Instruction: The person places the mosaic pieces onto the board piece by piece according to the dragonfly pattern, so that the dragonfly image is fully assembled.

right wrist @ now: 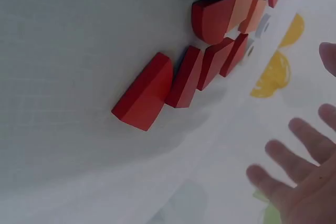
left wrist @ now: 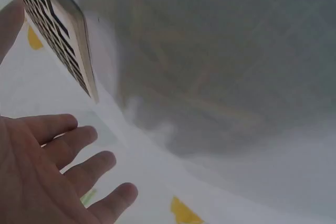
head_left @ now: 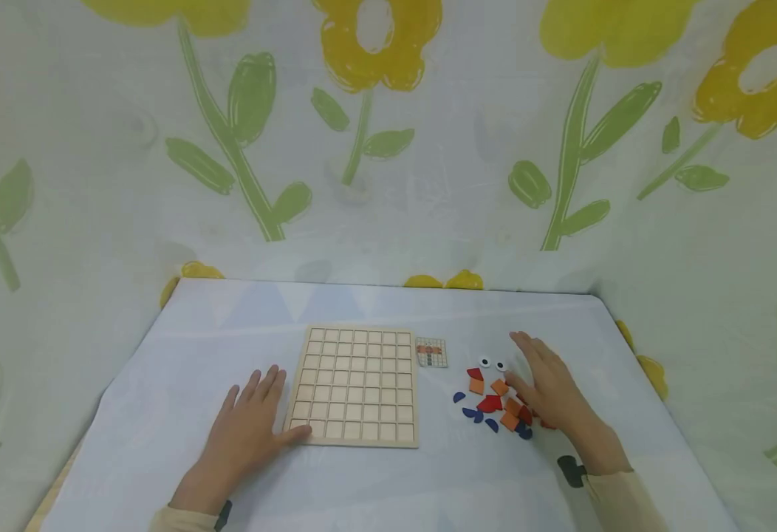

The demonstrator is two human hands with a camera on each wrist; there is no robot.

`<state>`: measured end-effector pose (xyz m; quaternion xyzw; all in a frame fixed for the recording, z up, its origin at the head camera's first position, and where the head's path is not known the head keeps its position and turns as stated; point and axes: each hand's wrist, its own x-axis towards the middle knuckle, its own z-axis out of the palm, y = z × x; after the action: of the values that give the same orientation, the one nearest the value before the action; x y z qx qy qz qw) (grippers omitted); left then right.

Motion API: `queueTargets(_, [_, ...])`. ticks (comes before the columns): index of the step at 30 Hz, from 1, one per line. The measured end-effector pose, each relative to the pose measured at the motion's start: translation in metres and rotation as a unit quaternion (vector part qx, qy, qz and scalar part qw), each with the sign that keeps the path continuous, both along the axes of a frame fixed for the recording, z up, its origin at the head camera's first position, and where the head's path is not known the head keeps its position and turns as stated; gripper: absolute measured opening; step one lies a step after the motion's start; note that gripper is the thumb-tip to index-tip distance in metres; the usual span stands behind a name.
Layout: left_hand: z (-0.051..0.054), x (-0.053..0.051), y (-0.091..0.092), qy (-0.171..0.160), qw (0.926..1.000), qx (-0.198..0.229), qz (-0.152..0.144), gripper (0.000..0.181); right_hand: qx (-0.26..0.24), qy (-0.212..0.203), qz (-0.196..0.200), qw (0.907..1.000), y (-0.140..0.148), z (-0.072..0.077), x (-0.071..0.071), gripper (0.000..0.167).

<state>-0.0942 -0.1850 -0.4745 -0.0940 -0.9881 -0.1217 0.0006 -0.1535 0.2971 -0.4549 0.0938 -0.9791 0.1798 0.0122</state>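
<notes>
In the head view a wooden grid board (head_left: 351, 386) lies flat on the table, its square cells bare. The left hand (head_left: 245, 436) is beside its left edge, fingers spread, the thumb at the board's near left corner. The left wrist view shows that hand (left wrist: 63, 166) with spread fingers near the board (left wrist: 58, 35). At the right, the right hand (head_left: 551, 388) is held over the edge of a group of red, orange and blue pieces (head_left: 490, 403), fingers extended, holding nothing. In the right wrist view red pieces (right wrist: 147, 93) lie near the extended fingers of the right hand (right wrist: 302, 177).
A small printed pattern card (head_left: 431, 352) lies against the board's right side. Two round eye pieces (head_left: 484, 362) are at the far side of the loose pieces. Behind the white table (head_left: 229, 325) hangs a cloth with yellow flowers (head_left: 375, 148).
</notes>
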Motion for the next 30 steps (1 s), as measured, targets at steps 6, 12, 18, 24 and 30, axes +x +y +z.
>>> queueTargets(6, [-0.002,0.004,0.002,-0.009,0.9999,0.000,-0.014,0.104,0.014,-0.028,0.020,0.9993,-0.005,0.001,-0.016,0.073])
queueTargets(12, [-0.004,0.004,0.001,-0.012,0.9997,0.003,-0.022,0.099,0.031,-0.055,0.030,0.9976,-0.017,-0.005,-0.033,0.060])
queueTargets(18, [-0.007,0.001,0.002,-0.011,0.9994,0.012,-0.031,0.096,0.075,-0.055,0.044,0.9947,-0.026,-0.009,-0.047,0.046])
queueTargets(24, [-0.006,0.000,0.004,-0.029,0.9989,0.017,-0.032,0.099,0.099,-0.060,0.063,0.9912,-0.030,-0.007,-0.052,0.037])
queueTargets(30, [-0.008,0.001,0.007,-0.035,0.9987,0.010,-0.035,0.099,0.108,-0.067,0.060,0.9901,-0.031,-0.007,-0.054,0.029])
